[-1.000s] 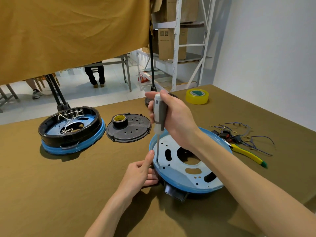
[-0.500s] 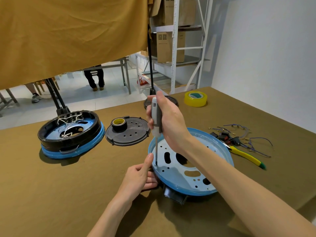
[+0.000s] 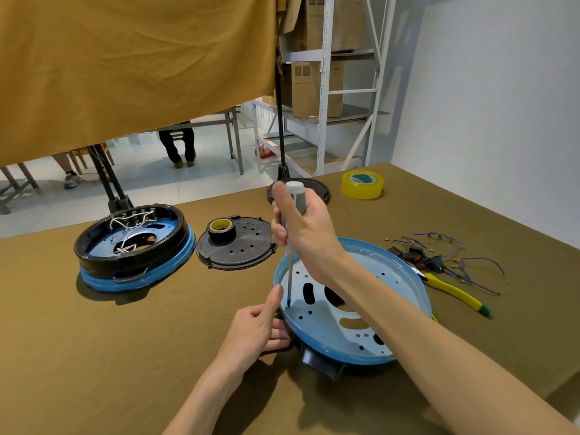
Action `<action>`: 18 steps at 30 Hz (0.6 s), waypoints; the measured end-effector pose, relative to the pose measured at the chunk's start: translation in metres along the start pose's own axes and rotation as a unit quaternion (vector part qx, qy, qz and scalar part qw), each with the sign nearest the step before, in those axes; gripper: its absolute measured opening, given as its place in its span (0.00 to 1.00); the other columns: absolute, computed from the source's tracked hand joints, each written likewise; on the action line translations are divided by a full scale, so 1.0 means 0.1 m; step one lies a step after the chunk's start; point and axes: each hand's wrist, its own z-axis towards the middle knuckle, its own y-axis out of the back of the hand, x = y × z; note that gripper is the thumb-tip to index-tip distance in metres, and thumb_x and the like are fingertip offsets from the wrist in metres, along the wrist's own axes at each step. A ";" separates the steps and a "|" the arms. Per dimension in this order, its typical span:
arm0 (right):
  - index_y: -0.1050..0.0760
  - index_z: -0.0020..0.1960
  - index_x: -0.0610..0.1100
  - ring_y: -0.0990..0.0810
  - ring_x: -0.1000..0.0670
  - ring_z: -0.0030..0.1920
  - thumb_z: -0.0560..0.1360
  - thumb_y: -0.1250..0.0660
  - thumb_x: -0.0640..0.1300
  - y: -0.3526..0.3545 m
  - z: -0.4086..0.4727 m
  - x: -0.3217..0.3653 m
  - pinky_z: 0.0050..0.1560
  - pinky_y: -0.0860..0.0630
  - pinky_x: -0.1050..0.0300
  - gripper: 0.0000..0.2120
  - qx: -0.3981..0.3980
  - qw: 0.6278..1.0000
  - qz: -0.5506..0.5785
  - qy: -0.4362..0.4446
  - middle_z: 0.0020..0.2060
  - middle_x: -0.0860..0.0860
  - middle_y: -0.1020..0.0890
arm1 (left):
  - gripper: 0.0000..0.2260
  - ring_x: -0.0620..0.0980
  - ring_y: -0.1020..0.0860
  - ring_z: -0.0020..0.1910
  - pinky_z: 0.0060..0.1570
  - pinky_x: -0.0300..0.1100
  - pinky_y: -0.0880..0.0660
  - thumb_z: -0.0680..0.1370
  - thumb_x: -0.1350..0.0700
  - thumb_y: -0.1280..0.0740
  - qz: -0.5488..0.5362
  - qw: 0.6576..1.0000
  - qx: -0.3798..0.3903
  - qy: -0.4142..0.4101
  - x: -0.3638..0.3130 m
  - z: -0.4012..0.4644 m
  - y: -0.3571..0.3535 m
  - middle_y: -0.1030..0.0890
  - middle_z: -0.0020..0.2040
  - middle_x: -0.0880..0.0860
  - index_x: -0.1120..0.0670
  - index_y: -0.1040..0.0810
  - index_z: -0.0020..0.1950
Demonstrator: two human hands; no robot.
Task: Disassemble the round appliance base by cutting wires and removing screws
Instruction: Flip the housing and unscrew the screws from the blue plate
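Wrapped in the right hand [image 3: 306, 227], fingers curled round the grey handle of the screwdriver [image 3: 292, 246]. Shaft near upright, running straight down from the fist to a screw [image 3: 288, 306] at the left edge of the pale blue plate of the round appliance base [image 3: 401, 287]. Just left of the tip, the left hand [image 3: 257, 328]: thumb up beside the shaft, fingers curled under and gripping the base rim. Base at near centre of the table [image 3: 94, 356]. Judged next: turning about that vertical axis, pressure straight down, left hand nearer for lifting the loosened screw. Cut wires [image 3: 452, 255] and yellow-handled cutters [image 3: 455, 293] well apart to the right.
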 end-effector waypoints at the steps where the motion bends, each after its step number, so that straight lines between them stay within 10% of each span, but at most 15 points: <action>1: 0.31 0.54 0.40 0.29 0.51 0.29 0.68 0.30 0.65 0.00 -0.01 0.00 0.32 0.27 0.58 0.31 -0.004 1.000 0.010 0.002 0.32 0.50 0.26 | 0.36 0.50 0.12 0.42 0.40 0.41 0.17 0.65 0.25 0.36 -0.002 1.000 -0.001 0.001 0.00 0.00 0.00 0.12 0.41 0.54 0.54 0.17 0.55; 18: 0.22 0.56 0.41 0.26 0.52 0.33 0.74 0.39 0.64 0.05 -0.08 0.03 0.38 0.24 0.57 0.27 -0.010 0.998 0.053 -0.020 0.39 0.47 0.24 | 0.36 0.50 0.12 0.42 0.40 0.40 0.17 0.64 0.24 0.35 -0.004 1.000 -0.006 -0.002 -0.02 -0.03 0.02 0.12 0.41 0.53 0.53 0.17 0.55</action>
